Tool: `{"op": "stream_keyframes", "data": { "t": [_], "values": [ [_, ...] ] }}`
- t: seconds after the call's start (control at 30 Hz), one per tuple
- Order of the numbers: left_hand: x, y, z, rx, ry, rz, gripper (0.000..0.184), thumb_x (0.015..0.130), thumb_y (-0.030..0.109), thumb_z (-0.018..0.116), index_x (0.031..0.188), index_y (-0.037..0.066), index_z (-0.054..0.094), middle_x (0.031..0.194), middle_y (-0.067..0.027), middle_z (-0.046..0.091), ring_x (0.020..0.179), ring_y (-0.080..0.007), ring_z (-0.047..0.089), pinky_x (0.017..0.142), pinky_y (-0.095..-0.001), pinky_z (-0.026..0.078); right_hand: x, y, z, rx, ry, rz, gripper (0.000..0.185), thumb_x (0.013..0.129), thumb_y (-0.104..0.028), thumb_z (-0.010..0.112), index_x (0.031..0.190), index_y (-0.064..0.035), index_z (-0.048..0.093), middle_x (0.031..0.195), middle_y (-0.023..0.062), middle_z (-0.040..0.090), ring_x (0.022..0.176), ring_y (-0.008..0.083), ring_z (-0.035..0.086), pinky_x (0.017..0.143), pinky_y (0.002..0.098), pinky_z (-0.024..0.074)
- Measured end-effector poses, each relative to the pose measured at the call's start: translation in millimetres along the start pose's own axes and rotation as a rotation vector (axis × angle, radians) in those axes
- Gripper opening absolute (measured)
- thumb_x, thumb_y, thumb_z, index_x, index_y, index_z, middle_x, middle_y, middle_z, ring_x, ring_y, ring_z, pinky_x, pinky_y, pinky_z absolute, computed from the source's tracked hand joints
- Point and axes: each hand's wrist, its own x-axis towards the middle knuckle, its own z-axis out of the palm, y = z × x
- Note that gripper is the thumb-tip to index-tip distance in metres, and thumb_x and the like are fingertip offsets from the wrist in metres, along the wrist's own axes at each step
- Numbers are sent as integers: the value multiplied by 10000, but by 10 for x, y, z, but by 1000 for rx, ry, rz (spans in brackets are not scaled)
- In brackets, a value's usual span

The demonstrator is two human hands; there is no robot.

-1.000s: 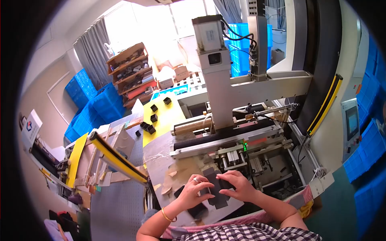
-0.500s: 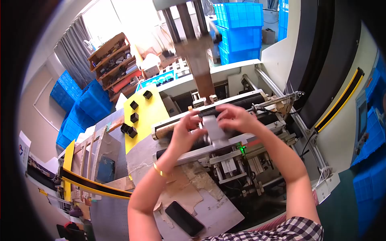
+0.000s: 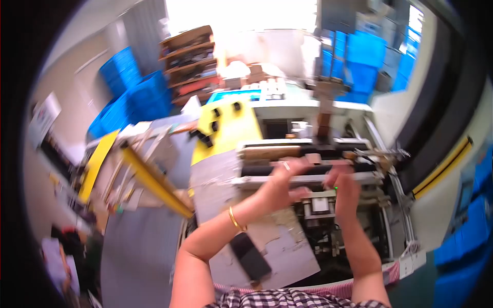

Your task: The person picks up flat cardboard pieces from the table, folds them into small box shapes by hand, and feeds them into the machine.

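Observation:
Both hands are over the machine's rollers, blurred by motion. My left hand (image 3: 282,187), with a gold bangle (image 3: 235,219) at the wrist, has its thumb and fingers apart, and I make out nothing held in it. To its right, my right hand (image 3: 343,182) points away from me with fingers bent and a gap at the thumb; nothing shows in it. A small pinkish-brown patch by the left fingertips is too smeared to name. Behind the hands lies the dark roller (image 3: 259,170). A pale block-like part (image 3: 320,205) sits on the mechanism below them.
Several black blocks (image 3: 236,106) stand on a yellow sheet (image 3: 233,134) at the left. A phone (image 3: 250,256) lies on the grey board (image 3: 292,256) near me. A vertical machine column (image 3: 324,105) rises behind the rollers. Part of another person (image 3: 60,259) shows at lower left.
The camera view has swung, shifting the scene rightward. The whitish piece seen between my hands before is no longer visible there. My hands are farther apart, and the right forearm is more upright.

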Motion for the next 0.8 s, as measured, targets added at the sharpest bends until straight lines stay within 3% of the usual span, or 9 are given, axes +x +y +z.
{"op": "stream_keyframes", "data": {
  "t": [0.03,0.13,0.2,0.33,0.43,0.5,0.63,0.73,0.8],
  "values": [
    [-351,164,-174,-127,-159,-87,585,734,125,801,1265,76,561,1183,-109,602,1133,-297,549,973,-404,443,-472,-140,444,-151,-51,297,176,969,-126,537,943,-7,665,909,88,665,898,191,625,818,318,484],
    [-1586,509,-761,-52,-86,-140,338,822,122,759,1145,86,665,1063,-103,685,1020,-263,622,905,-382,494,-1678,-169,1098,-231,-741,452,170,915,-92,618,1048,-20,695,946,96,716,845,211,674,790,321,519],
    [-2563,758,-1261,-87,99,-680,231,865,119,719,1088,60,698,926,-86,711,874,-190,662,802,-325,528,-2038,-338,1546,-208,-1058,448,188,909,-85,622,1066,-12,696,949,97,717,847,188,673,788,299,519],
    [-5145,1049,-2197,354,799,-1137,156,918,133,623,923,-1,703,828,-57,709,757,-108,641,693,-269,521,-2406,-443,2458,-4,-942,874,216,932,-80,602,1105,27,675,969,99,720,931,165,669,857,274,506],
    [-7400,1969,-2612,774,1049,-1488,178,847,178,628,878,20,705,748,-96,693,679,-163,607,649,-341,492,-2437,-355,3230,0,-1195,834,268,953,-116,592,1177,23,638,1033,111,710,988,177,663,891,285,504],
    [-8586,2891,-2627,1046,1073,-1941,259,800,119,576,1018,87,712,975,-150,717,939,-323,675,835,-408,520,-2543,-150,3663,20,-1404,652,307,963,-176,598,1224,-17,620,1069,116,696,984,205,665,877,311,511],
    [-9112,4345,-2548,1215,1059,-2429,423,801,77,643,1223,80,617,1281,-261,550,1202,-387,528,1030,-445,430,-2704,18,4593,-76,-1634,186,317,947,-257,621,1210,-83,640,966,148,670,903,292,653,783,371,529],
    [-9197,4777,-2509,1112,1021,-2627,398,849,52,636,1244,63,587,1424,-244,402,1305,-384,421,1084,-434,384,-2753,-165,5100,25,-1770,259,386,912,-136,581,1290,-56,571,1114,157,659,1035,315,625,902,378,502],
    [-9335,4837,-2456,1180,928,-2586,344,844,50,644,1187,47,614,1352,-256,473,1252,-400,474,1052,-429,424,-2699,-296,5292,-24,-1876,337,445,892,-107,554,1332,-48,530,1182,157,641,1097,320,601,956,384,479]
  ]
}}
